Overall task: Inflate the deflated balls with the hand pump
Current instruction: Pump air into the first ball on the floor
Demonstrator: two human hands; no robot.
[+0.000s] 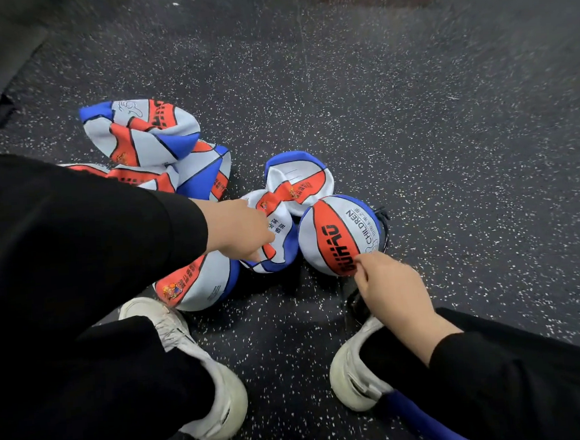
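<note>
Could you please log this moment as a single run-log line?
left hand: grips crumpled flat ball | right hand: touches inflated ball | more flat balls behind | blue pump by right shoe

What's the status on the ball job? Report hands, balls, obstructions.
Left hand reaching onto crumpled flat ball. Right hand pinching at inflated ball. More flat balls heaped beyond. Pump not clearly seen; nothing blocking.

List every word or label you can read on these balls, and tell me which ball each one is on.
"CHILDREN": on the white panel of the round ball that the right hand touches.
Bold black brand lettering on that ball's red panel: stylised, roughly "GUHAO", not certain.
Similar black lettering on the top crumpled ball: partly folded, unreadable.
Small Chinese print on the flat ball under the left hand: too small to read.
</note>
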